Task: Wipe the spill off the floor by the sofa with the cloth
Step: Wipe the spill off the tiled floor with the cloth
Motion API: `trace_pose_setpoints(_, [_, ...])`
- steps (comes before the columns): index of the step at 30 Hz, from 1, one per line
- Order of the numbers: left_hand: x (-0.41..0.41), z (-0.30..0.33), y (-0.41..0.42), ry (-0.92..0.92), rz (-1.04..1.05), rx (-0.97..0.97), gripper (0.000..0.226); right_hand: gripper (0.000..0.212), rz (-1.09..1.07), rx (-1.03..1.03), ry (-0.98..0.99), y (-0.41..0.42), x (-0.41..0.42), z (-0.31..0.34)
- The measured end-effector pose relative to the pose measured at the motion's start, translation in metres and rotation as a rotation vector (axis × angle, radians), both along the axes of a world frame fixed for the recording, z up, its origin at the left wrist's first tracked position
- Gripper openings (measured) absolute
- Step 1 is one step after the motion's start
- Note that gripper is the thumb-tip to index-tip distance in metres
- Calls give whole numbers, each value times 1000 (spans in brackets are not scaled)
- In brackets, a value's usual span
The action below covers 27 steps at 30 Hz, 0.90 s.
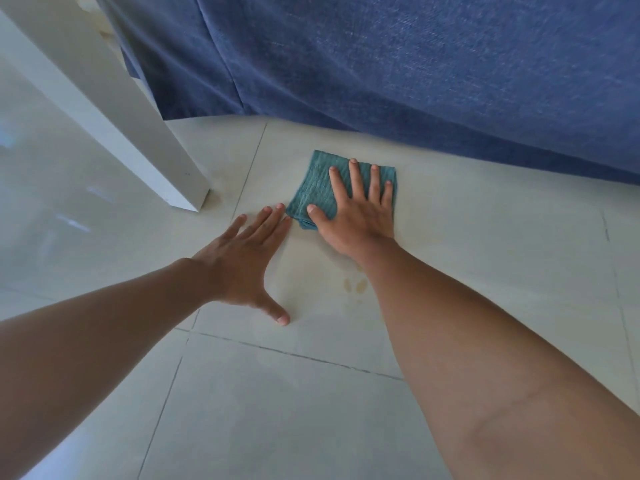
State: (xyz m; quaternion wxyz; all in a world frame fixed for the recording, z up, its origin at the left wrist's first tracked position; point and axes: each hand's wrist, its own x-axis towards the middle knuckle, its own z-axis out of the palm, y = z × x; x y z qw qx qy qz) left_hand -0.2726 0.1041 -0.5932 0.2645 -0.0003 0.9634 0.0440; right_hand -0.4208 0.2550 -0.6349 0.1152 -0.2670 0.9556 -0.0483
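Bare forearms fill the lower corners of the view, reaching forward over the pale tiled floor (311, 427). No grip is closed on anything: the right hand (356, 216) is laid flat with fingers spread on a folded teal cloth (313, 188), which is pressed to the floor rather than grasped. The left hand (242, 268) is likewise released, palm down on the bare tile, its fingertips just beside the cloth's near left corner and its thumb stretched back toward the camera.

The cloth is seen lying close to the sofa (415, 71), whose blue fabric hangs down to the floor; only a narrow strip of tile is left between the cloth's far edge and the sofa's bottom edge. Between the two wrists, nearer the camera than the cloth, a faint yellowish spill (355, 285) is visible on the tile, with pale smears around it reaching toward the right wrist.

To the left, a white furniture leg (138, 133) is planted on the floor, its foot near the left fingertips but apart from them. Dark grout lines are crossed by both arms. Open tile is left to the right of the cloth along the sofa's edge, and more widely toward the camera.
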Motion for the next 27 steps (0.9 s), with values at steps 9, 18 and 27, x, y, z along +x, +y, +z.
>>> trace_pose_setpoints(9, [1,-4,-3,20,2,20,162,85,3,1,18,-2,0,-3])
trace_pose_setpoints(18, [0,-4,-3,7,-12,3,161,85,16,4,-14,-1,-2,-2])
trace_pose_setpoints(27, [1,4,-12,-50,-42,6,166,82,55,-3,-51,8,29,1])
